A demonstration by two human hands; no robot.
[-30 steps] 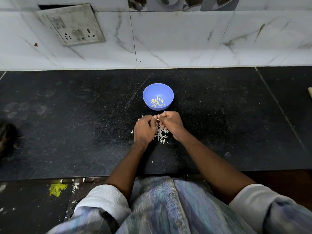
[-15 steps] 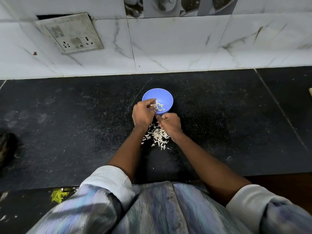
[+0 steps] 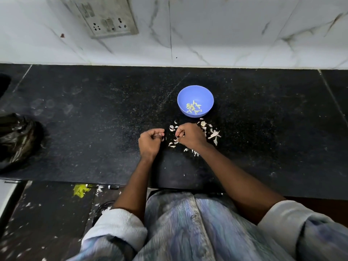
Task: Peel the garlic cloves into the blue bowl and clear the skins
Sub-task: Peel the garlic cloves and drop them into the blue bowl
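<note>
The blue bowl (image 3: 207,99) stands on the black counter (image 3: 94,129) and holds several peeled garlic cloves (image 3: 193,107). Pale garlic skins (image 3: 213,135) lie scattered just in front of the bowl. My right hand (image 3: 191,137) rests among them, its fingers curled and pinching a small garlic piece (image 3: 176,137) at its left side. My left hand (image 3: 150,143) lies a little to the left of the pile with its fingers curled in. A tiny pale bit sits by its fingertips; I cannot tell whether the hand holds it.
A crumpled black plastic bag (image 3: 17,142) lies at the counter's left end. A socket plate (image 3: 105,16) is set in the marble wall behind. The counter's front edge runs just before my lap, with a yellow scrap (image 3: 80,190) and white flecks below it.
My left hand reached over the bowl, then came back down left of the skins. My right hand stayed at the pile. The view has moved closer.
</note>
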